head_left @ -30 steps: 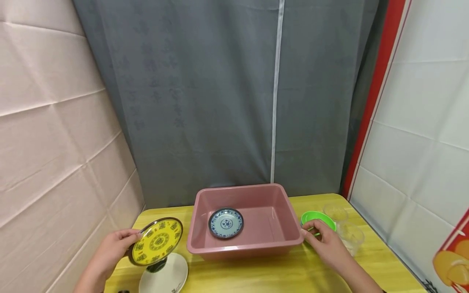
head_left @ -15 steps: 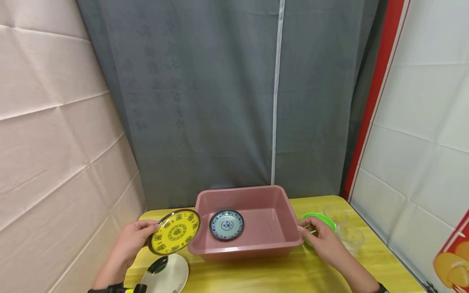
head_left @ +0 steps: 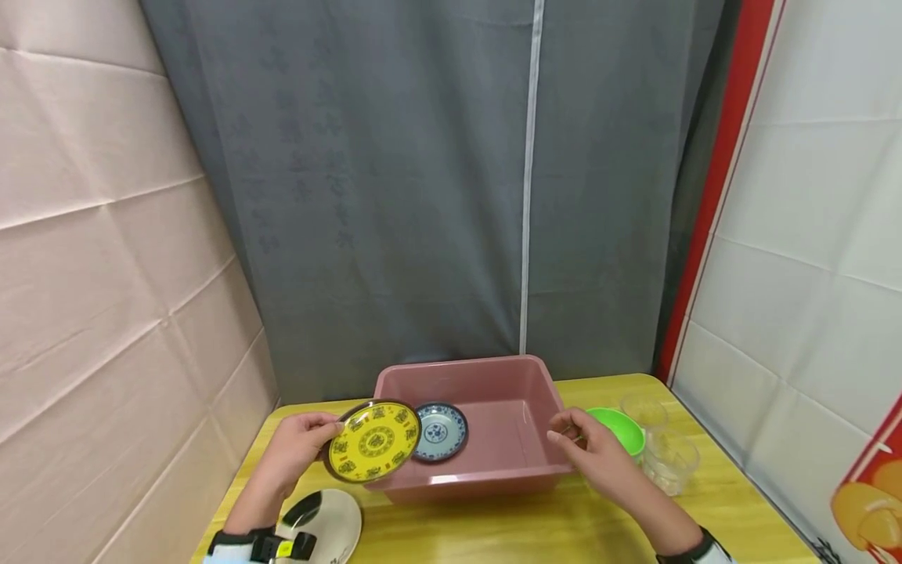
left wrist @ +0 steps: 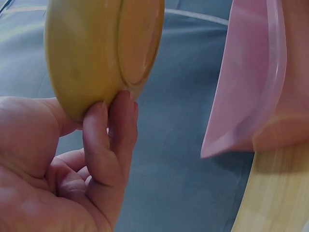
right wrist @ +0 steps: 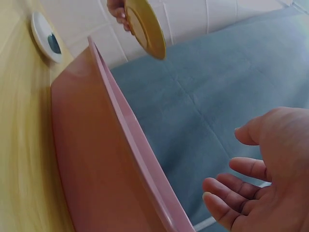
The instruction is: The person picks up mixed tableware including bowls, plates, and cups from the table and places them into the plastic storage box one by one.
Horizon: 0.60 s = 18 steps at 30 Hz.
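My left hand point(head_left: 296, 450) pinches the edge of a yellow plate point(head_left: 376, 441) with dark patterns and a dark rim. Seen from the left wrist, the thumb is on one side and the fingers on the plate's plain yellow underside point(left wrist: 96, 43). The plate is tilted above the left rim of a pink basin point(head_left: 486, 475). Inside the basin lies a small blue-and-white plate point(head_left: 438, 432), partly covered by the yellow one in the head view. My right hand point(head_left: 599, 458) hovers by the basin's right side, fingers loosely bent and holding nothing, as the right wrist view shows.
A white plate point(head_left: 337, 521) with a dark patch lies on the wooden table point(head_left: 437, 533) at the front left. Right of the basin stand a green bowl point(head_left: 620, 427) and clear glasses point(head_left: 669, 462). A grey curtain point(head_left: 395, 196) hangs behind the table.
My left hand has carried the yellow plate rightward from above the white plate to the basin's left rim. My right hand has shifted slightly left and up, away from the green bowl.
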Motion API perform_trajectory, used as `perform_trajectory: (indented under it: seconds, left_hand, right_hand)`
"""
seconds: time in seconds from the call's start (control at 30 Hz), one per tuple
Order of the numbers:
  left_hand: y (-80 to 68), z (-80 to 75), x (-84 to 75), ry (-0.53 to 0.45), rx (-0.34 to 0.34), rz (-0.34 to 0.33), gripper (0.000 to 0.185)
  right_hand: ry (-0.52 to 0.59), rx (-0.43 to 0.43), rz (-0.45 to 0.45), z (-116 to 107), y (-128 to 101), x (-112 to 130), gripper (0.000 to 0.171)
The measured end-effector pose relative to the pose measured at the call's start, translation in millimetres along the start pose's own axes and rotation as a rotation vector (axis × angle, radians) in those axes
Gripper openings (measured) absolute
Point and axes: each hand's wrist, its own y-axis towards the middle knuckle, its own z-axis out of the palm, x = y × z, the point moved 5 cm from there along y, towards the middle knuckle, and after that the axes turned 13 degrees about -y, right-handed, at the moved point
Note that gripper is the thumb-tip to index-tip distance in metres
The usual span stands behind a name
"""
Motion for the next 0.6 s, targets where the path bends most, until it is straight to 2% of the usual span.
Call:
perform_trajectory:
  seconds: [0.13,0.33,0.4,0.5,0.6]
  left_hand:
    - [2.4,16.2,-1.8,-0.014,0.019,0.015,0.021]
    - [0.6,43.6,-1.2,-0.028,0.029,0.019,0.02]
    - [-0.8,52.9,-0.9,-0.034,0.031,0.028,0.02]
    - [-2.6,67.7,-1.8,-0.058,0.046,0.044,0.019]
    - [-3.3,82.0,-3.4,-0.085,0.073,0.062,0.016]
  right_hand:
    - [0.037,0.019,-0.056,7,6,10,0.029]
    - [0.094,0.036,-0.237,21,7,29,0.023]
    - [0.107,0.032,-0.271,25,8,34,0.021]
    - [0.132,0.036,-0.266,30,10,40,0.02]
    - [0.152,0.048,-0.224,34,12,45,0.022]
